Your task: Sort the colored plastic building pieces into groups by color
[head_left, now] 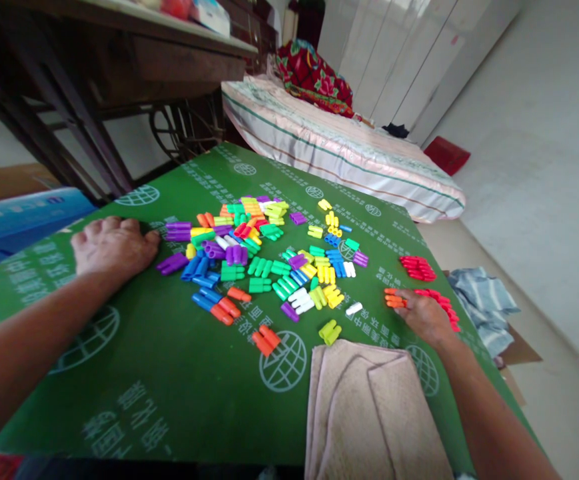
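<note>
My left hand (112,245) rests palm down on the left of the green board (194,393), its fingers apart and nothing held. Near its thumb are purple connected tube pieces (172,263), at the edge of a loose pile of bullet-shaped plastic pieces in several colours. At the right side, my right hand (426,319) is closed on an orange plastic piece (395,298), whose tips stick out past the fingers. Red pieces (418,268) lie in a row just beyond this hand, and more red pieces (442,308) lie beside it, partly covered by it.
A folded beige cloth (369,413) lies at the board's near edge. Orange pieces (266,340) and a lime-green piece (330,331) sit in front of the pile. Behind stand a bed (339,157) and a dark wooden table (184,63). Striped fabric (484,303) hangs right of the board.
</note>
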`<state>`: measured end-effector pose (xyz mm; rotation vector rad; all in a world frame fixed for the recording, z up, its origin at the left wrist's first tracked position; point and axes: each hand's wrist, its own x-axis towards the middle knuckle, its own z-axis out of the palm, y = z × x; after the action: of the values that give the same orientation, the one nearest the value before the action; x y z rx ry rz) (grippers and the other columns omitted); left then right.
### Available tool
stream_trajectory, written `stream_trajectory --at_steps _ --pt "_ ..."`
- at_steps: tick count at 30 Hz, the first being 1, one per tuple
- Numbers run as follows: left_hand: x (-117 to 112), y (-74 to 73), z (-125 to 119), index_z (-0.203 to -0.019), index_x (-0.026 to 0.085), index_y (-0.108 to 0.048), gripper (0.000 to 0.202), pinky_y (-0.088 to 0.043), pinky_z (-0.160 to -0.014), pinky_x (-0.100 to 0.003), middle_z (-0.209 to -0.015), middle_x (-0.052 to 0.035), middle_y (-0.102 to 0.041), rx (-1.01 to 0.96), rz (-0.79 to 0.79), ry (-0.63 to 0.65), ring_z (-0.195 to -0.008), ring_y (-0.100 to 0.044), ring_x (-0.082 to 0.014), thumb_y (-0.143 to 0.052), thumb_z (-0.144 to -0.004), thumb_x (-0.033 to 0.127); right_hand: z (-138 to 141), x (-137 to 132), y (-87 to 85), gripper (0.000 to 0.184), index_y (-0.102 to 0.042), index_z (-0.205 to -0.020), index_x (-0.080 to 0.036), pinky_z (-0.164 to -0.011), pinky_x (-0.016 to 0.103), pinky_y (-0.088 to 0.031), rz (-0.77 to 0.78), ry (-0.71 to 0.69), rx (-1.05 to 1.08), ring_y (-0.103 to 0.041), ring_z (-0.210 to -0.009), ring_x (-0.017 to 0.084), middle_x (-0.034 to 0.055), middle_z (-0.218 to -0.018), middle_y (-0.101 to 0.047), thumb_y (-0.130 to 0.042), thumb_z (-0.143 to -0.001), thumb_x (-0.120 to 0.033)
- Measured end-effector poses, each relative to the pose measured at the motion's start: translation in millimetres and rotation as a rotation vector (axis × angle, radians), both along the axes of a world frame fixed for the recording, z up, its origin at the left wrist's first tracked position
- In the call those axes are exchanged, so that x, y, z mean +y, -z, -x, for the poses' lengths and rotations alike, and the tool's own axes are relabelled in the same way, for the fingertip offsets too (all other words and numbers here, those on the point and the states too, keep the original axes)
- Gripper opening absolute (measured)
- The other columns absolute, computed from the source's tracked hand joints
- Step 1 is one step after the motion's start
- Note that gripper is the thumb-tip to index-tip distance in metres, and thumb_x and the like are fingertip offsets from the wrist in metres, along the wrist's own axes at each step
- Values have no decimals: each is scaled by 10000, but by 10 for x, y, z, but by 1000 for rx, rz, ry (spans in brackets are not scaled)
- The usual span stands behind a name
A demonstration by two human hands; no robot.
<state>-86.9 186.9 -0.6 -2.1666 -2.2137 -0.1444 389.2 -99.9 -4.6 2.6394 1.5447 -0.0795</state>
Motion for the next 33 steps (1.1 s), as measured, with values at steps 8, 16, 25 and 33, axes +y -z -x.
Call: stream_trajectory --at_steps 8,16,25,33 --pt "-44 23 -14 -1211 43 -529 610 -339 -981 -521 -1303 -241 -477 -17 -32 -6 -1230 -379 -376 -286 -840 463 542 69 -113 277 -677 -1071 -246 -585 252 -437 -174 -168 99 -650 -645 179 12 -720 -711 -541 -845 -327" --pt "-88 44 6 -1181 55 -538 572 -330 -983 -515 -1297 -237 -487 -36 -60 13 -1227 -382 -375 -293 -854 454 1983 345 -430 176 -647 -995 -246 -714 252 -440 -140 -629 292 -655 -861 171 21 -975 -707 -504 -893 -262" --pt "-119 52 14 -1154 43 -552 560 -327 -971 -518 -1266 -250 -501 -67 -78 27 -1211 -390 -381 -308 -856 449 2522 472 -440 178 -599 -967 -202 -679 306 -449 84 -646 227 -638 -837 215 58 -911 -662 -567 -862 -342" --pt "-101 -11 8 -1182 43 -542 597 -332 -989 -513 -1288 -235 -484 -46 -34 12 -1227 -380 -388 -286 -843 463 2486 376 -410 174 -566 -1013 -219 -661 289 -453 35 -695 243 -629 -802 195 40 -932 -650 -509 -851 -247"
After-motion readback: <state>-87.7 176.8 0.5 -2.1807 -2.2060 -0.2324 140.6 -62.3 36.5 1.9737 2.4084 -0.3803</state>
